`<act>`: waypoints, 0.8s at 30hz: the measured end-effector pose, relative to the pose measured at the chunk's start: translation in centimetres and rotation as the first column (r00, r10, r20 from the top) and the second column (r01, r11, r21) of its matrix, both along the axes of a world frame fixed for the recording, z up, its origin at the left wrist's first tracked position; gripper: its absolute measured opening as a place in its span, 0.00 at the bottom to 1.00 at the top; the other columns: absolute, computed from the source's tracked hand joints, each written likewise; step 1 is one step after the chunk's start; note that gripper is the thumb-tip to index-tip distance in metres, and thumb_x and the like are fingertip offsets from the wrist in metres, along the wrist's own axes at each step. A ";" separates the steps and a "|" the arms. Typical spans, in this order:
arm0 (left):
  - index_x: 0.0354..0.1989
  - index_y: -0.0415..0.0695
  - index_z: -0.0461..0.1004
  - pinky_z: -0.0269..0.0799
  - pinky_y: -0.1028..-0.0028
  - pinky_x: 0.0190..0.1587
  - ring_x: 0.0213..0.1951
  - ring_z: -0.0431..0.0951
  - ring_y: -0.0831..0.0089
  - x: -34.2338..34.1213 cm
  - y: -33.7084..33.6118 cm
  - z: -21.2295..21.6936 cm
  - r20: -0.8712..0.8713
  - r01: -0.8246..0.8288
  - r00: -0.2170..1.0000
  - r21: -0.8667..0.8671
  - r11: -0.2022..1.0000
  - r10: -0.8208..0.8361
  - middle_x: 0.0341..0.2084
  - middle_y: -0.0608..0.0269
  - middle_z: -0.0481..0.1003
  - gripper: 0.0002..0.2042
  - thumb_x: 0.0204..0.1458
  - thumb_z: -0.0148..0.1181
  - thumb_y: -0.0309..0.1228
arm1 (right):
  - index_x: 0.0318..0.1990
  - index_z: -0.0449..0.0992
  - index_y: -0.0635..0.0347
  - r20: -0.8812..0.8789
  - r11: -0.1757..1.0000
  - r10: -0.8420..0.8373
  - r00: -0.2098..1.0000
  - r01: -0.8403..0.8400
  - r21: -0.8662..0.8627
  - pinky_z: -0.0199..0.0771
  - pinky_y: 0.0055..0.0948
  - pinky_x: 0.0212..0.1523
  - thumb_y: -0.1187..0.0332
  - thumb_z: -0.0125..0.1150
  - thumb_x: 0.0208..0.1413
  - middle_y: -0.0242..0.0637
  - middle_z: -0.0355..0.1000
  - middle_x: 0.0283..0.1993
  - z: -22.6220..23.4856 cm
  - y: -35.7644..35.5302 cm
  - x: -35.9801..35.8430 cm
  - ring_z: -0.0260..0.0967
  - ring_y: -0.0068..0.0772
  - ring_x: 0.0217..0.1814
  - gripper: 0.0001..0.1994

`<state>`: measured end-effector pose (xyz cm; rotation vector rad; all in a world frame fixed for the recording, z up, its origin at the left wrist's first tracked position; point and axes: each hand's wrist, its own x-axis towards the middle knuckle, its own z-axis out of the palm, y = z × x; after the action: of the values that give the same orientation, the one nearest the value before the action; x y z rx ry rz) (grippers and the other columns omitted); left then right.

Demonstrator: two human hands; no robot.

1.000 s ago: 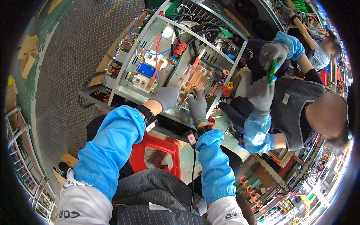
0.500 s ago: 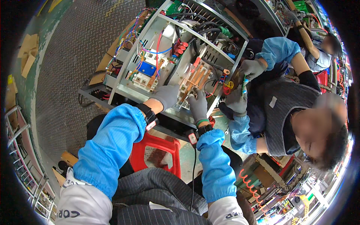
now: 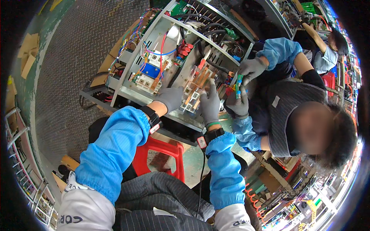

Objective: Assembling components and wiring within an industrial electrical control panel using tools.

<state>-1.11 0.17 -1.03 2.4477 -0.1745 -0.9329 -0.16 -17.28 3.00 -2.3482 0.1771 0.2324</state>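
Gloved fingers (image 3: pixel 212 89) of the right hand (image 3: pixel 210 107) stand partly open, thumb and forefinger parted with a visible gap, and they hold nothing that I can make out. They reach over the front of an open metal chassis (image 3: pixel 132 70), just beside some copper busbars (image 3: pixel 203 77); whether the tips touch the metal, I cannot tell from here. Below the bars, near the thumb, sit pale terminal blocks (image 3: pixel 191 103).

Across the same front edge, the left hand (image 3: pixel 169 99) lies with its back turned up. Its fingertips are hidden from me, so I cannot tell how far they are open or what they grip. Just above it, inside the chassis, is a white module with a blue block (image 3: pixel 150 70) at its middle; a red cable (image 3: pixel 163 42) and several red-capped parts (image 3: pixel 186 49) are farther in.

Both forearms wear blue sleeves (image 3: pixel 111 150), with a black strap (image 3: pixel 150 114) at the left wrist. A red plastic stool (image 3: pixel 178 158) stands below the chassis. At the right, a co-worker's gloved hands (image 3: pixel 252 68) hold a small green-and-blue part (image 3: pixel 238 85) near the chassis's right side.
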 end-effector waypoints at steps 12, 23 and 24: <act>0.46 0.39 0.69 0.73 0.53 0.41 0.39 0.80 0.48 0.0 0.2 1.0 -0.027 -0.027 0.999 -0.010 1.000 0.027 0.34 0.43 0.79 0.14 0.50 0.51 0.27 | 0.53 0.72 0.60 -0.337 0.905 0.421 0.842 -0.363 0.224 0.72 0.36 0.48 0.63 0.56 0.59 0.48 0.74 0.45 8.8 -4.0 -5.8 0.74 0.47 0.47 0.17; 0.46 0.37 0.69 0.74 0.55 0.39 0.38 0.81 0.49 -0.5 0.0 0.0 0.050 -0.041 0.998 -0.016 0.999 0.042 0.32 0.44 0.79 0.15 0.49 0.52 0.28 | 0.51 0.71 0.57 -0.281 0.684 0.600 0.749 -0.663 -0.305 0.69 0.42 0.49 0.71 0.58 0.51 0.41 0.70 0.51 19.8 -13.2 -13.7 0.69 0.47 0.49 0.17; 0.45 0.37 0.70 0.74 0.55 0.39 0.38 0.81 0.49 -0.5 -0.1 0.2 0.046 -0.044 0.998 -0.022 0.999 0.045 0.32 0.44 0.79 0.14 0.49 0.53 0.28 | 0.51 0.71 0.57 -0.276 0.680 0.595 0.755 -0.656 -0.328 0.68 0.42 0.50 0.71 0.58 0.51 0.41 0.70 0.52 20.2 -13.9 -14.3 0.68 0.47 0.50 0.18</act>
<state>-1.63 0.10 -0.83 2.4454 -0.1448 -0.8510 -14.50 -31.16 23.22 -2.7330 -0.5979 0.7764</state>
